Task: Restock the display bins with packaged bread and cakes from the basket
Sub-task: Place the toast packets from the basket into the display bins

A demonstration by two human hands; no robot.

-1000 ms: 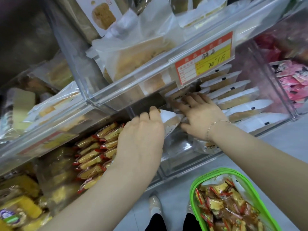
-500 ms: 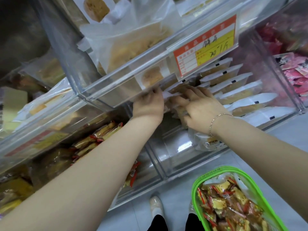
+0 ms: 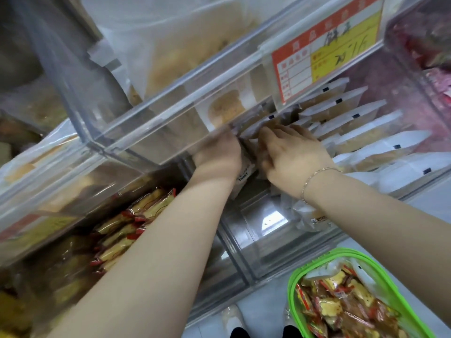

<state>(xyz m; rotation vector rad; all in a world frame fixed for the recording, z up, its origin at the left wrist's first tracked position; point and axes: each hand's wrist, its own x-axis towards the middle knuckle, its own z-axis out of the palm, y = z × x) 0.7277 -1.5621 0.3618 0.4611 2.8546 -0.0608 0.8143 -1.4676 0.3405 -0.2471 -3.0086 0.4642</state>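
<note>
Left hand and right hand on bread packets under clear bin; green basket below.

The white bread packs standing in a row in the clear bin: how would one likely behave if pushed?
The bread packs look thin and stand on edge, so one would probably tip. Their film wrapping suggests they are light, soft and somewhat slippery.

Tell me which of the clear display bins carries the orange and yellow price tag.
The upper bin above both hands, holding large white-wrapped bread. Its front wall bears the orange and yellow tag; the lower bin shows none.
</note>
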